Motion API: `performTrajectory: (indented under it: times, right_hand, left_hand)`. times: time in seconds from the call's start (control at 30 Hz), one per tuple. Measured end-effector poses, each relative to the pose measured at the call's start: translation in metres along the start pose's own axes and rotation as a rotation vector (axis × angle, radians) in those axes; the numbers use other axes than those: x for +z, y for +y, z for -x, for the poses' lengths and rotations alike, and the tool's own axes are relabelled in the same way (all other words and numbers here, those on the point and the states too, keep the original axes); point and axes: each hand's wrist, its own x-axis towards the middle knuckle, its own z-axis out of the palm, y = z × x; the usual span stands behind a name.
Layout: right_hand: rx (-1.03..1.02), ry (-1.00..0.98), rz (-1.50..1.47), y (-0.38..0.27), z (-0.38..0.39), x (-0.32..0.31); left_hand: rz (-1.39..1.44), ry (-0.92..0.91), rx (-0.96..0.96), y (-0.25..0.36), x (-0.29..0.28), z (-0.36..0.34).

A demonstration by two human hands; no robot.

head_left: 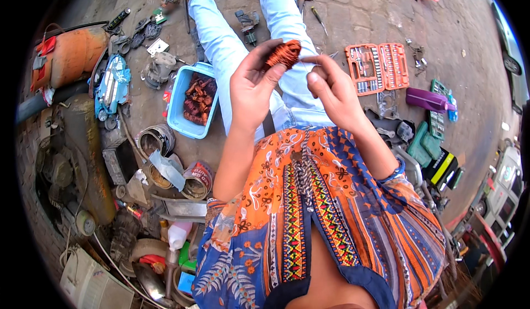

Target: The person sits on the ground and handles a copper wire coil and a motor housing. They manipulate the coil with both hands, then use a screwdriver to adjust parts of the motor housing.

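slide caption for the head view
Left hand holding a copper-coloured wire bundle, right hand beside it, blue tub nearby.

An orange rectangular plastic tool case (382, 67) is lying open at two o'clock, while a rounded orange metal cylinder (77, 57) is resting at ten o'clock

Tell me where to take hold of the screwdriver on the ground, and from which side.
Take the screwdriver by its thicker handle, the end farther from the person, probably from above and the right. It lies flat, its thin shaft pointing back toward the person; the light-blue trouser leg is on its left, so the right side looks easier.
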Motion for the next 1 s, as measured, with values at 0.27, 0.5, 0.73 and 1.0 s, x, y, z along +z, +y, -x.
performTrajectory:
  times: [0.27,0.5,0.73,1.0]
  right_hand:
    - [-0.381,-0.122,0.353,-0.005,-0.019,-0.024]
    - [-0.379,-0.093,0.177,-0.012,-0.05,-0.038]
    - [-0.231,0.037,0.155,0.029,-0.039,-0.011]
    - [-0.392,-0.036,0.429,0.024,-0.016,-0.014]
  left_hand:
    - [-0.387,0.037,0.012,-0.009,-0.004,0.0]
    - [-0.149,-0.295,-0.218,-0.001,-0.01,0.001]
    - [0.318,-0.173,-0.261,-0.009,-0.014,0.003]
    - [0.237,-0.002,-0.219,-0.019,-0.007,0.007]
